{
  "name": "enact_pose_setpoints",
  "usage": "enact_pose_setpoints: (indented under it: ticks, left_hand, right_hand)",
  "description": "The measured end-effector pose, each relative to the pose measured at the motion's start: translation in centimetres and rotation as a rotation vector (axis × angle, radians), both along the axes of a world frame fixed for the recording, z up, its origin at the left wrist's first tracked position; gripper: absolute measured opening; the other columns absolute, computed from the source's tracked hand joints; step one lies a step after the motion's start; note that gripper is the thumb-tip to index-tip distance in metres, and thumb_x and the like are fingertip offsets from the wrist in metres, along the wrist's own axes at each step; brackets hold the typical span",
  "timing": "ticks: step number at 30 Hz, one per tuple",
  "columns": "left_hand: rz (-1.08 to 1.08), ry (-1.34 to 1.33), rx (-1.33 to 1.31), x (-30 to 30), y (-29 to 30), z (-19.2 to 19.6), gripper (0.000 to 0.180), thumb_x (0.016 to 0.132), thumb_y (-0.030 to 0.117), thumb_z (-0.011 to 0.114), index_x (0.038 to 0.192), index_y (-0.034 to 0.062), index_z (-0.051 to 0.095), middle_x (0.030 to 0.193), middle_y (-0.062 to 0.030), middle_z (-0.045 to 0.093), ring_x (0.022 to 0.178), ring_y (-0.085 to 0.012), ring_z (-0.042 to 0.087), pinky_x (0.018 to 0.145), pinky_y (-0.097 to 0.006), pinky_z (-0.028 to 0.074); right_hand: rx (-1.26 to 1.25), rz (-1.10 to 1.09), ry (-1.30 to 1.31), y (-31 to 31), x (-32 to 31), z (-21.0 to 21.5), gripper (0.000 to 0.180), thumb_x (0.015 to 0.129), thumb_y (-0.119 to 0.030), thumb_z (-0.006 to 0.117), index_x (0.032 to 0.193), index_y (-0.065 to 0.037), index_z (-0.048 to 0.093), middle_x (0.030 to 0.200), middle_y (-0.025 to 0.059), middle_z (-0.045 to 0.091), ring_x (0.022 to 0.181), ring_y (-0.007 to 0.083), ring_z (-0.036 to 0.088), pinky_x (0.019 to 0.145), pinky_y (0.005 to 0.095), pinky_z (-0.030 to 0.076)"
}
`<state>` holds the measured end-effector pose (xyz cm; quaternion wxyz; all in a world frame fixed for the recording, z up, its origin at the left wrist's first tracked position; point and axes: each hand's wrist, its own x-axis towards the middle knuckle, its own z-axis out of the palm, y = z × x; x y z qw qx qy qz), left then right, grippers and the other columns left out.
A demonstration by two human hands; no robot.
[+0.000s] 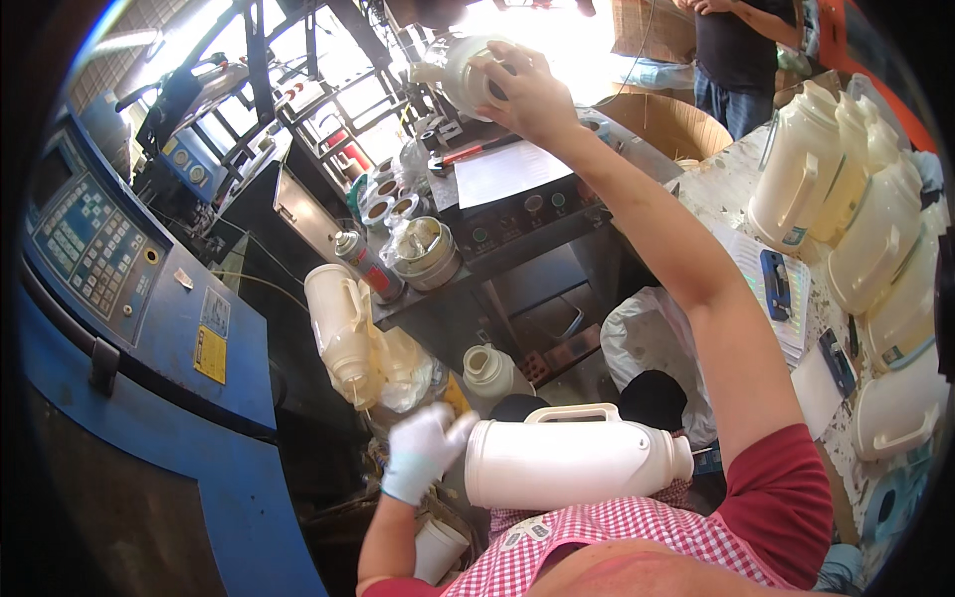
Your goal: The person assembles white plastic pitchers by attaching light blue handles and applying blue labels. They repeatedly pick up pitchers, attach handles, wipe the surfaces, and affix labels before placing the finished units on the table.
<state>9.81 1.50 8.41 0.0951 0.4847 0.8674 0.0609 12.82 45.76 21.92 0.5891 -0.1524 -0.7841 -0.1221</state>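
Observation:
A white plastic jug (562, 466) with a long side handle lies on its side across my lap, its spout end pointing right. My left hand (426, 453), in a white glove, is beside the jug's base with the thumb apart from the fingers; I cannot tell whether it touches. High up over the workbench, my bare right hand (527, 98) grips the end of a whitish, see-through plastic jug (464, 78). Its narrower neck points left, and bright light washes out part of its outline.
A blue machine (129, 269) with a keypad fills the left. On the dark workbench are a paper sheet (509, 175), a spray can (368, 267) and a tin (428, 254). Several jugs (796, 164) crowd the right table. Another person (741, 60) stands beyond a cardboard bin (662, 121).

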Motion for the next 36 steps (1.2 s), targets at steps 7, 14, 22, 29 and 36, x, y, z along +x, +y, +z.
enact_pose_setpoints:
  ticks: [7,14,22,29,36]
  left_hand:
    - [-0.579,0.442,1.156,-3.9,21.9,14.1,0.076,0.078,0.023,0.087,0.143,0.0006,0.053,0.136,-0.0211,0.061,0.129,-0.0396,0.057,0.108,-0.048,0.046]
    - [-0.582,0.795,0.851,-3.3,34.5,19.3,0.052,0.074,0.036,0.082,0.108,0.0,0.067,0.099,-0.0202,0.065,0.098,-0.0395,0.063,0.099,-0.051,0.048]
    - [-0.723,0.764,1.263,-7.2,38.4,15.7,0.058,0.071,0.034,0.086,0.117,0.0065,0.062,0.113,-0.0148,0.064,0.115,-0.0362,0.057,0.108,-0.052,0.041]
    - [-0.598,0.781,1.27,-6.7,38.7,15.3,0.063,0.066,0.021,0.088,0.122,0.0154,0.062,0.127,-0.0055,0.063,0.131,-0.0316,0.055,0.117,-0.051,0.038]
    - [-0.558,0.747,1.282,-6.7,38.5,14.9,0.061,0.07,0.019,0.085,0.127,0.0171,0.064,0.132,-0.0044,0.064,0.131,-0.0312,0.057,0.119,-0.053,0.04]
  right_hand:
    - [-0.132,0.22,0.403,-2.3,3.5,-6.4,0.045,0.094,-0.028,0.077,0.128,-0.004,0.062,0.117,0.0165,0.064,0.11,0.0343,0.061,0.094,0.0415,0.05]
    - [-0.548,-0.129,-0.224,0.2,5.5,-25.8,0.046,0.086,-0.012,0.073,0.13,-0.008,0.065,0.121,0.0115,0.06,0.11,0.0361,0.06,0.092,0.0472,0.053]
    - [-0.453,-0.186,-0.287,0.5,3.1,-27.4,0.064,0.086,-0.015,0.075,0.147,-0.015,0.057,0.122,0.0134,0.057,0.104,0.0354,0.059,0.083,0.0484,0.052]
    - [-0.472,-0.22,-0.39,1.5,2.3,-27.7,0.073,0.085,-0.019,0.076,0.153,-0.016,0.051,0.128,0.0158,0.056,0.108,0.0377,0.06,0.086,0.05,0.053]
    - [-0.479,-0.324,-0.509,1.6,1.4,-27.2,0.06,0.091,-0.024,0.069,0.149,-0.015,0.056,0.136,0.0112,0.059,0.116,0.0349,0.061,0.086,0.0503,0.051]
